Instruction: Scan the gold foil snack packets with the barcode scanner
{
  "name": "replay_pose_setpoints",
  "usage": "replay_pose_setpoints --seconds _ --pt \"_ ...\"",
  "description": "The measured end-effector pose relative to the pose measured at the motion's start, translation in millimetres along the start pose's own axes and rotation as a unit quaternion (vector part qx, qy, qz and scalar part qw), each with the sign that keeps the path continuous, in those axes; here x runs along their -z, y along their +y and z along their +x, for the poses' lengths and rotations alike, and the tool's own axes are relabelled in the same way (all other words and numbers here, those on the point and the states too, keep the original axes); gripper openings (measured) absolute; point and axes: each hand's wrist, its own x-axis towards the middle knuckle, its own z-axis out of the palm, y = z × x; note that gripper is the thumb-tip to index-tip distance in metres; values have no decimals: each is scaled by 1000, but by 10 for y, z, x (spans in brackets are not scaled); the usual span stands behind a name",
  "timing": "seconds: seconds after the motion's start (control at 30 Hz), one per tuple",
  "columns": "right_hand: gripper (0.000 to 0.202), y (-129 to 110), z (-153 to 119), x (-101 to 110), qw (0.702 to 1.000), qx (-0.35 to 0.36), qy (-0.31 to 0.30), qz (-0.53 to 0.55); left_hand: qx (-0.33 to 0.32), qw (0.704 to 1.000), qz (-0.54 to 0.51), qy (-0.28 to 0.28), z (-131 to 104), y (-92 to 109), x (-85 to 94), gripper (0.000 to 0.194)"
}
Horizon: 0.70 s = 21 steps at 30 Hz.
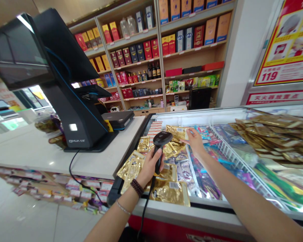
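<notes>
My left hand [149, 164] is wrapped around the handle of a black barcode scanner [162, 137], whose head faces away from me. Its cable hangs down past my wrist. Beyond the scanner, my right hand [195, 143] pinches the edge of a gold foil packet [175, 132] with a white label, lying among other gold packets. More gold foil packets [170, 192] are spread on the glass top of the freezer around and below my left hand. The scanner hides part of them.
On the right of the freezer [207, 116] lies a large heap of gold packets [280, 134]. White wire baskets [227, 156] with colourful packs show through the glass. A cash register [78, 101] stands on the left counter [98, 164]. Shelves [141, 64] of boxes line the back.
</notes>
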Motion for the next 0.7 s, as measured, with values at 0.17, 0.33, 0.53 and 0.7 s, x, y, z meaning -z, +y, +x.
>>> replay_pose_setpoints --seconds 0.17,0.33,0.53,0.7 --pt "61 9 -4 -13 1000 5 1 -4 -7 1000 1 2 -7 -8 10 69" --pt "62 21 -4 -14 1000 8 -1 -15 -11 1000 1 -3 -16 -11 22 67" --pt "58 50 8 16 999 11 -18 -44 -11 1000 -2 -7 -25 -9 25 67" --pt "37 83 84 86 994 13 -41 -104 -9 1000 -4 -10 -26 2 17 67"
